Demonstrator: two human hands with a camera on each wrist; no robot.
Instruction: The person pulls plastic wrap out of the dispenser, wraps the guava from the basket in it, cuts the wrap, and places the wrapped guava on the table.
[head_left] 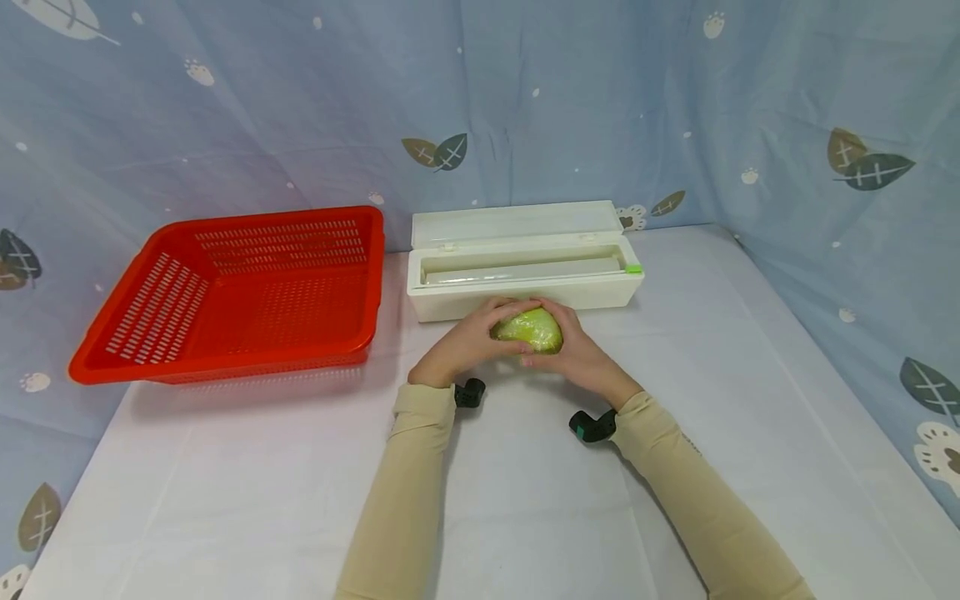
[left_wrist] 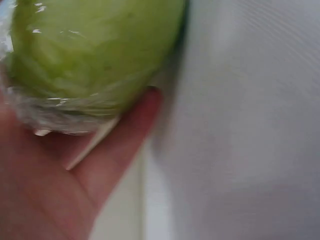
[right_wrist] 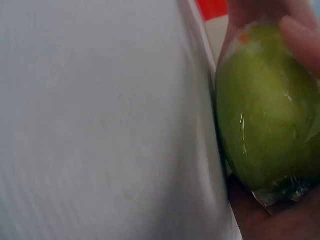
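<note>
Clear cling film wraps a smooth green fruit (head_left: 534, 330), rounded and mango-like, its film glossy and bunched at the ends in both wrist views. My left hand (head_left: 471, 335) curls round the fruit's left end, thumb at the near side and fingers at the far side. On the opposite end, my right hand (head_left: 583, 357) grips it in the same way. Just behind the hands stands a white cling film dispenser (head_left: 525, 302), lid raised, a pale roll (head_left: 525, 273) inside and a bright green slider (head_left: 633, 269) at its right end.
A red slotted plastic basket (head_left: 262, 360) stands on the left of the white-covered table (head_left: 262, 500). Blue patterned cloth (head_left: 540, 108) hangs behind and at the sides. Black wrist cameras (head_left: 592, 426) stick out from the beige sleeves.
</note>
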